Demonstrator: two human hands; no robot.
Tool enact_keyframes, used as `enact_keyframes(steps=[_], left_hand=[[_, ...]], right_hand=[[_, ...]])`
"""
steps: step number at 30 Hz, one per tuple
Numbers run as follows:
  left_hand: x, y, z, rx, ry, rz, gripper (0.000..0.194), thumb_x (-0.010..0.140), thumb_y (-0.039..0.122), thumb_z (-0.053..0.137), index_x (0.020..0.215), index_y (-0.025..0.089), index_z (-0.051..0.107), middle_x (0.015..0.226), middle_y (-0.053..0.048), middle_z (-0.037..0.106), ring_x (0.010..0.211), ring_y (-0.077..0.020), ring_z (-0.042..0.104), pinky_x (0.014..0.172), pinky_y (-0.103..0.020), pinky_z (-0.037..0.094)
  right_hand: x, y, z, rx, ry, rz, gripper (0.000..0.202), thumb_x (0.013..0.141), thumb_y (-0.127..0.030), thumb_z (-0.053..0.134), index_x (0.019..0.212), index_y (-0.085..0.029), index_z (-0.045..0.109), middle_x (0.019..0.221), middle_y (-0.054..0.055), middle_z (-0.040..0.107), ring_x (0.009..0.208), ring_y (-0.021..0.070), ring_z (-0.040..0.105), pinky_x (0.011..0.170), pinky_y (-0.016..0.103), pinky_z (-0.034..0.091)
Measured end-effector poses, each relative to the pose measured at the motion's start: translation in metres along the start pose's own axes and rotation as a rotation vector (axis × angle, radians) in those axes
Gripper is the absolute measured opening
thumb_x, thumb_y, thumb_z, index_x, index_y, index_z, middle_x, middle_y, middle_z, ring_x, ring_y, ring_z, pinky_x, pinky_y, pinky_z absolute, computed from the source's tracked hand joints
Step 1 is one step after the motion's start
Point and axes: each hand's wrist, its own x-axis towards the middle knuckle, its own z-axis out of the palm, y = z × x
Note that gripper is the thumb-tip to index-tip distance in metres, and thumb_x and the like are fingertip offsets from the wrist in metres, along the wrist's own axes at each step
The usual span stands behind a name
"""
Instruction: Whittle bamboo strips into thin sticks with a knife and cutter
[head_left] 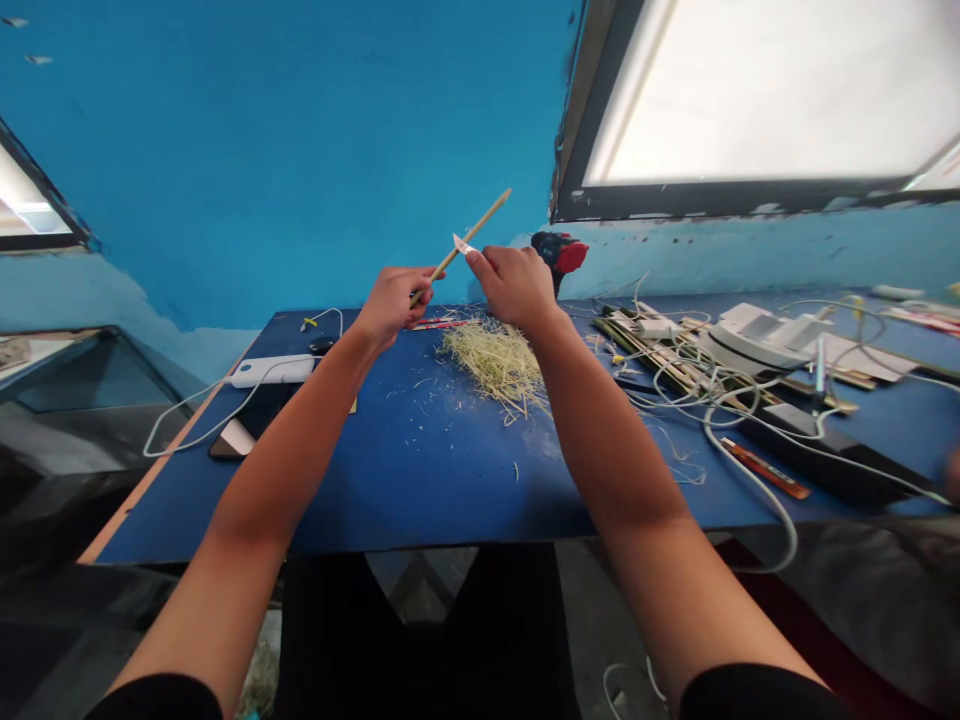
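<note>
A thin yellowish stick [486,217] slants up to the right in front of the blue wall. My left hand [396,300] is closed round its lower end. Closed on a small knife [463,246], my right hand [516,283] is just to the right, with the pale blade lying against the middle of the stick. Most of the knife's handle is hidden in the fingers. Under my right hand, a heap of fine pale shavings [495,365] lies on the blue table [442,480].
A black and red power drill [559,255] stands behind my right hand. Tangled white cable [720,400], strips and an orange cutter [765,468] cover the right side. At the left are a white power strip [271,371] and a phone [236,438].
</note>
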Motion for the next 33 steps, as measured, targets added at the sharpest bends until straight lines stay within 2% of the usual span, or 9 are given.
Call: enact_keyframes(steps=[4, 9, 14, 21, 24, 26, 28, 30, 33], left_hand=[[0.005, -0.008, -0.002, 0.059, -0.05, 0.0, 0.023, 0.087, 0.004, 0.056, 0.089, 0.01, 0.078, 0.052, 0.004, 0.049, 0.037, -0.0044, 0.027, 0.043, -0.028, 0.014], [0.011, -0.019, -0.008, 0.083, -0.131, -0.018, 0.02, 0.082, 0.007, 0.065, 0.087, 0.013, 0.084, 0.052, 0.003, 0.048, 0.038, -0.0047, 0.026, 0.044, -0.03, 0.011], [0.011, -0.019, -0.009, 0.083, -0.189, -0.015, 0.02, 0.084, 0.012, 0.066, 0.09, 0.013, 0.085, 0.057, 0.001, 0.052, 0.038, -0.0044, 0.027, 0.044, -0.03, 0.011], [0.016, -0.025, -0.009, 0.14, -0.093, -0.093, 0.012, 0.094, 0.012, 0.07, 0.089, 0.015, 0.081, 0.057, 0.003, 0.051, 0.038, -0.0029, 0.03, 0.043, -0.026, 0.012], [0.017, -0.026, -0.011, 0.129, -0.056, -0.094, 0.013, 0.097, 0.013, 0.066, 0.094, 0.012, 0.079, 0.056, 0.002, 0.056, 0.037, -0.0031, 0.033, 0.041, -0.024, 0.015], [0.018, -0.026, -0.012, 0.1, -0.031, -0.088, 0.022, 0.099, 0.014, 0.062, 0.114, 0.009, 0.077, 0.058, 0.001, 0.063, 0.036, -0.0049, 0.038, 0.04, -0.024, 0.02], [0.017, -0.026, -0.013, 0.059, -0.012, -0.09, 0.043, 0.101, 0.016, 0.058, 0.141, 0.005, 0.067, 0.06, -0.001, 0.068, 0.036, -0.0072, 0.042, 0.039, -0.023, 0.025], [0.017, -0.025, -0.015, 0.004, -0.007, -0.098, 0.057, 0.101, 0.017, 0.054, 0.157, 0.004, 0.055, 0.062, -0.002, 0.071, 0.037, -0.0082, 0.043, 0.039, -0.023, 0.027], [0.018, -0.022, -0.017, -0.109, 0.025, -0.102, 0.059, 0.101, 0.018, 0.048, 0.159, 0.006, 0.054, 0.064, -0.001, 0.07, 0.038, -0.0078, 0.042, 0.037, -0.022, 0.024]], right_hand=[[0.006, 0.027, -0.001, 0.001, 0.043, 0.086, 0.066, 0.111, -0.069, 0.027, 0.083, -0.025, 0.067, 0.087, 0.014, 0.071, 0.087, 0.0291, 0.062, 0.074, 0.039, 0.036], [0.01, 0.075, -0.007, 0.0, 0.089, 0.215, 0.069, 0.112, -0.065, 0.023, 0.093, -0.023, 0.075, 0.096, 0.019, 0.074, 0.098, 0.0335, 0.066, 0.081, 0.043, 0.042], [0.005, 0.104, -0.011, -0.014, 0.002, 0.371, 0.063, 0.11, -0.064, 0.033, 0.096, -0.021, 0.077, 0.104, 0.021, 0.074, 0.103, 0.0367, 0.069, 0.087, 0.049, 0.046], [0.009, 0.095, -0.003, -0.073, -0.28, 0.415, 0.055, 0.1, -0.069, 0.054, 0.08, -0.021, 0.073, 0.103, 0.022, 0.077, 0.097, 0.0355, 0.071, 0.081, 0.048, 0.05], [0.011, 0.092, -0.002, -0.054, -0.217, 0.416, 0.052, 0.1, -0.068, 0.055, 0.085, -0.021, 0.074, 0.106, 0.022, 0.077, 0.096, 0.0354, 0.07, 0.08, 0.047, 0.049], [0.011, 0.089, -0.004, -0.024, -0.134, 0.403, 0.051, 0.102, -0.065, 0.052, 0.089, -0.021, 0.074, 0.107, 0.022, 0.077, 0.097, 0.0355, 0.07, 0.08, 0.046, 0.048], [0.012, 0.082, -0.006, 0.011, -0.072, 0.36, 0.049, 0.105, -0.061, 0.048, 0.09, -0.022, 0.073, 0.105, 0.021, 0.077, 0.098, 0.0348, 0.069, 0.081, 0.045, 0.046], [0.011, 0.068, -0.009, 0.035, -0.042, 0.288, 0.046, 0.107, -0.057, 0.046, 0.088, -0.023, 0.071, 0.101, 0.019, 0.076, 0.097, 0.0334, 0.068, 0.081, 0.044, 0.044], [0.009, 0.039, -0.011, 0.043, -0.041, 0.162, 0.043, 0.109, -0.053, 0.046, 0.085, -0.024, 0.067, 0.095, 0.016, 0.075, 0.092, 0.0306, 0.065, 0.076, 0.041, 0.039]])
